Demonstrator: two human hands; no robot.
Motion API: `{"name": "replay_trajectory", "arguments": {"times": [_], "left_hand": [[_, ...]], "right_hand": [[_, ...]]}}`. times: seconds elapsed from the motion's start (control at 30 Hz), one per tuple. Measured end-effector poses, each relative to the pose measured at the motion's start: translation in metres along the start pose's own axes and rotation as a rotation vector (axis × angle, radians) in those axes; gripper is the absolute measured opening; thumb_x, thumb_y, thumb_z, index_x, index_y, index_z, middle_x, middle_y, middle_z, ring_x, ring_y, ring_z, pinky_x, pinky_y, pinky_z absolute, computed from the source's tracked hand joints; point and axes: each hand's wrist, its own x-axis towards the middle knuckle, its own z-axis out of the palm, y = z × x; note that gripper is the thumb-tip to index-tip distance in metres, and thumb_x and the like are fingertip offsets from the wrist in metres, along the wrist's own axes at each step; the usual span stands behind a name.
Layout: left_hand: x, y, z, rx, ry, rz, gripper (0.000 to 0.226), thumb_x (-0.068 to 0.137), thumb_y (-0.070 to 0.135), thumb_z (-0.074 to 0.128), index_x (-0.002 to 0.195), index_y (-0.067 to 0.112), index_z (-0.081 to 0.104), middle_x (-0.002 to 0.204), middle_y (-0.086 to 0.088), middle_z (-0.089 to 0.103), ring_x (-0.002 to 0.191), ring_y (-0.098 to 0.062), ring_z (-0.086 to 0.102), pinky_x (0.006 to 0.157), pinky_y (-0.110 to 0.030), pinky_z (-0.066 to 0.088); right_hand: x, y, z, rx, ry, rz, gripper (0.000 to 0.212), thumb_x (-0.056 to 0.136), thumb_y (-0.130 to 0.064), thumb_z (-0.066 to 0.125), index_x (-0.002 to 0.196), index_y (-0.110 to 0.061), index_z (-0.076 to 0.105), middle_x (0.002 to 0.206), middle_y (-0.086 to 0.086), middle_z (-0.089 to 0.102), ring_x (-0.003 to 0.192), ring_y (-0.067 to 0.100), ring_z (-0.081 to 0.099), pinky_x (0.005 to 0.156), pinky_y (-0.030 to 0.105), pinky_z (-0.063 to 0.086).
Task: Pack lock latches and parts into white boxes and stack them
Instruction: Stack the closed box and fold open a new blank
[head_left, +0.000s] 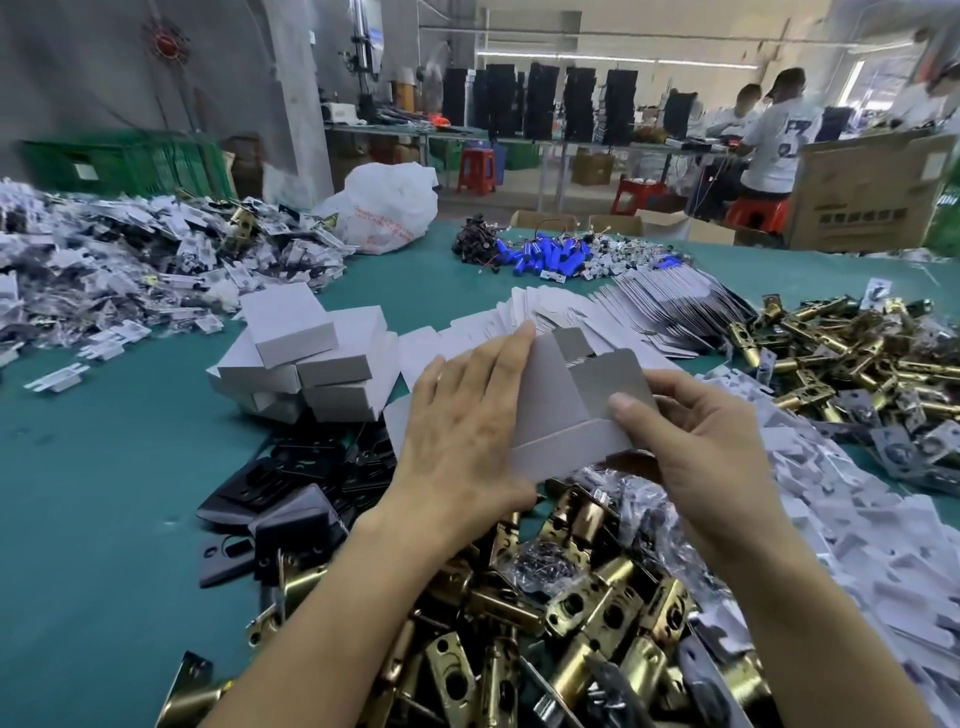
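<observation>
Okay, we're holding the half-folded box (550, 410) over the bench (104, 467): left hand (457, 441) pressing flat on its left wall, right hand (711, 447) pinching the open flap (618, 379). Latches (587, 608) are lying right underneath, toward us, closest to our right hand probably.

Left hand (462, 441) fingers straight, right hand (701, 452) pinching

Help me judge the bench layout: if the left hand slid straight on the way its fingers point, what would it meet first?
Probably the fanned row of flat box blanks just beyond the left hand; depth is hard to judge.
</observation>
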Motion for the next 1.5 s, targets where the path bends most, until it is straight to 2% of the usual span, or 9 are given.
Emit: {"name": "replay_trajectory", "arguments": {"times": [0.2,0.3,0.43,0.67,0.8,0.97,1.2,1.33,1.5], "left_hand": [[-0.002,0.008,-0.002,-0.052,-0.029,0.047,0.12,0.054,0.056,0.08,0.151,0.023,0.018,0.137,0.006,0.033,0.121,-0.016,0.032,0.112,-0.057,0.032],[-0.002,0.012,-0.002,-0.063,-0.054,0.042,0.115,0.055,0.068,0.067,0.151,0.018,0.028,0.135,0.002,0.042,0.117,-0.019,0.041,0.109,-0.047,0.034],[-0.001,0.012,-0.006,-0.187,-0.009,0.025,0.108,0.052,0.064,0.056,0.148,0.019,0.036,0.131,0.001,0.048,0.113,-0.019,0.048,0.099,-0.035,0.038],[0.001,0.006,-0.007,-0.306,-0.09,0.079,0.121,0.052,0.07,0.062,0.156,0.021,0.023,0.138,0.005,0.041,0.119,-0.012,0.042,0.106,-0.034,0.032],[-0.001,0.007,-0.005,-0.144,-0.103,0.131,0.119,0.054,0.07,0.061,0.155,0.018,0.028,0.139,0.001,0.045,0.12,-0.02,0.046,0.104,-0.036,0.033],[-0.002,0.012,-0.008,-0.079,-0.154,0.202,0.119,0.054,0.062,0.074,0.155,0.021,0.028,0.138,0.003,0.045,0.117,-0.019,0.046,0.1,-0.037,0.036],[0.0,0.018,-0.012,-0.147,-0.077,0.211,0.102,0.055,0.049,0.086,0.144,0.019,0.046,0.132,0.002,0.057,0.112,-0.021,0.056,0.097,-0.038,0.041],[0.001,0.016,-0.009,-0.16,0.002,0.145,0.094,0.049,0.037,0.089,0.134,0.019,0.057,0.121,0.002,0.063,0.097,-0.025,0.063,0.084,-0.038,0.048],[0.001,0.018,-0.011,-0.257,0.16,-0.012,0.092,0.057,0.054,0.092,0.13,0.028,0.043,0.116,0.003,0.064,0.09,-0.022,0.064,0.072,-0.037,0.053]], "right_hand": [[-0.003,-0.009,-0.01,-0.167,-0.113,0.011,0.019,0.087,0.001,0.066,0.088,-0.018,0.069,0.074,0.003,0.073,0.065,0.021,0.07,0.054,0.038,0.06],[-0.004,-0.008,-0.007,-0.292,-0.136,-0.044,0.026,0.081,0.005,0.069,0.088,-0.02,0.068,0.079,0.005,0.073,0.069,0.02,0.069,0.06,0.04,0.059],[-0.003,-0.013,-0.01,-0.106,-0.175,0.089,0.017,0.088,0.003,0.063,0.089,-0.014,0.069,0.079,0.014,0.072,0.066,0.025,0.068,0.056,0.039,0.058],[-0.001,-0.019,-0.017,0.112,-0.256,0.311,0.018,0.086,0.002,0.055,0.1,-0.003,0.066,0.08,0.009,0.072,0.062,0.014,0.067,0.046,0.027,0.055],[-0.003,-0.014,-0.015,-0.12,-0.235,0.206,0.024,0.08,0.012,0.065,0.091,-0.009,0.062,0.076,0.008,0.07,0.064,0.015,0.065,0.048,0.025,0.05],[-0.004,-0.012,-0.017,-0.279,-0.221,0.166,0.033,0.06,-0.002,0.086,0.072,-0.021,0.061,0.064,0.002,0.065,0.054,0.013,0.061,0.041,0.028,0.048],[-0.003,-0.006,-0.017,-0.38,-0.182,0.119,0.039,0.055,-0.024,0.085,0.089,-0.014,0.068,0.075,0.007,0.072,0.06,0.011,0.065,0.05,0.025,0.051],[-0.001,-0.007,-0.018,-0.524,0.034,-0.002,0.04,0.064,-0.027,0.088,0.092,-0.026,0.06,0.077,0.005,0.07,0.065,0.019,0.069,0.057,0.04,0.055],[-0.006,-0.022,-0.007,-0.351,0.195,-0.309,0.034,0.085,-0.023,0.074,0.112,-0.027,0.054,0.087,-0.007,0.066,0.066,0.014,0.071,0.05,0.027,0.057]]}}
